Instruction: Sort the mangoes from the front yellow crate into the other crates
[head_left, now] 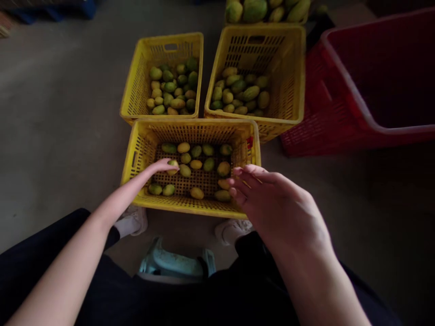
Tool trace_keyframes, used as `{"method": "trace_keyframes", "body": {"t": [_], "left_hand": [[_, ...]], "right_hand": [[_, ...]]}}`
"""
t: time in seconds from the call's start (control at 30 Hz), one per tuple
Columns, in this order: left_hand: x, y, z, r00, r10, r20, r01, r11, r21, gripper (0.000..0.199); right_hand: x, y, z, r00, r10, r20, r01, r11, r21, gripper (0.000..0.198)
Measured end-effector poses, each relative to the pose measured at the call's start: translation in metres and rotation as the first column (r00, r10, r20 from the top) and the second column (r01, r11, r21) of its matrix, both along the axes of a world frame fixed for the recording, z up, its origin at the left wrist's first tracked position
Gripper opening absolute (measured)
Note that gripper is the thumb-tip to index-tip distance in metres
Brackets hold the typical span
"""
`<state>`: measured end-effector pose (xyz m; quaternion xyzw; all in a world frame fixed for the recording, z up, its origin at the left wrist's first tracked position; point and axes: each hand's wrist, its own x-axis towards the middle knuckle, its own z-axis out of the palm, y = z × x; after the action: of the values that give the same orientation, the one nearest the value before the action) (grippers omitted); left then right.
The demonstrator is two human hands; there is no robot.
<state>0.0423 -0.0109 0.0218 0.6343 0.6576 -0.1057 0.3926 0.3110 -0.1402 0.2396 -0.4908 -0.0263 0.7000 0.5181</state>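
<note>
Stretches out the right hand (280, 203) nearest the camera, fingers almost straight, thumb a little apart from them – a narrow gap with no fruit seen in it. Comes, at the fingertips, right beside a partly hidden yellow fruit (223, 184) (touching or just short of it, hard to say). Grips with the left hand (163, 165) a green-and-yellow fruit (173, 162), pinched between thumb and fingers, inside the near yellow crate (190, 209). Meets, just right of that grip, a greenish fruit (185, 170), then a yellower one (196, 164) slightly farther right. Includes, nearer the body than the left grip, two green fruits (162, 189) side by side. Shows, beyond the grip and behind the crate, a left rear crate (139, 77) and a right rear crate (292, 72) – both partly filled with similar fruit. Adds a red crate (319, 108) well to the right of the left grip. Sets, below both hands, a pale blue plastic object (176, 262) between white shoes (137, 219).
</note>
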Motion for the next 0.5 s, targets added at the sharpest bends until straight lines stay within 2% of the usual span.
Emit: {"method": "trace_keyframes", "body": {"t": [0.03,0.07,0.1,0.13,0.2,0.27,0.3,0.37,0.43,0.5], "left_hand": [[0.006,0.0,0.023,0.997,0.005,0.083,-0.004,1.0,-0.01,0.049],[0.011,0.0,0.048,0.964,0.043,0.263,-0.033,0.998,-0.044,0.052],[0.015,0.0,0.074,0.903,0.065,0.424,-0.037,0.997,-0.073,0.055],[0.019,0.0,0.101,0.85,0.062,0.522,-0.017,0.996,-0.091,0.055],[0.02,0.001,0.15,0.78,0.068,0.622,-0.014,0.996,-0.092,0.052],[0.016,0.005,0.184,0.739,0.089,0.668,-0.09,0.995,-0.033,0.053],[0.012,0.008,0.193,0.733,0.091,0.675,-0.134,0.991,0.012,0.054],[0.003,0.014,0.194,0.768,0.07,0.637,-0.181,0.977,0.112,0.056],[-0.007,0.019,0.174,0.872,0.021,0.489,-0.128,0.974,0.187,0.056],[-0.016,0.019,0.14,0.98,-0.062,0.187,0.023,0.978,0.206,0.051]], "right_hand": [[-0.001,0.0,-0.003,1.0,0.002,0.021,-0.002,1.0,0.017,0.006],[-0.002,0.001,-0.005,0.999,0.0,0.044,-0.002,0.999,0.033,0.006],[-0.004,0.001,-0.006,0.998,-0.002,0.062,-0.001,0.999,0.042,0.008],[-0.007,0.002,-0.006,0.997,-0.002,0.074,-0.002,0.999,0.043,0.012],[-0.015,0.004,-0.002,0.998,0.012,0.057,-0.014,0.999,0.046,0.023],[-0.024,0.004,0.006,0.998,0.055,-0.015,-0.054,0.996,0.064,0.032],[-0.028,0.003,0.012,0.995,0.08,-0.055,-0.076,0.994,0.078,0.034],[-0.034,-0.001,0.021,0.986,0.111,-0.122,-0.1,0.991,0.094,0.028],[-0.035,-0.006,0.029,0.983,0.087,-0.16,-0.075,0.994,0.082,0.019],[-0.031,-0.01,0.033,0.985,0.022,-0.17,-0.013,0.998,0.054,0.014]]}}
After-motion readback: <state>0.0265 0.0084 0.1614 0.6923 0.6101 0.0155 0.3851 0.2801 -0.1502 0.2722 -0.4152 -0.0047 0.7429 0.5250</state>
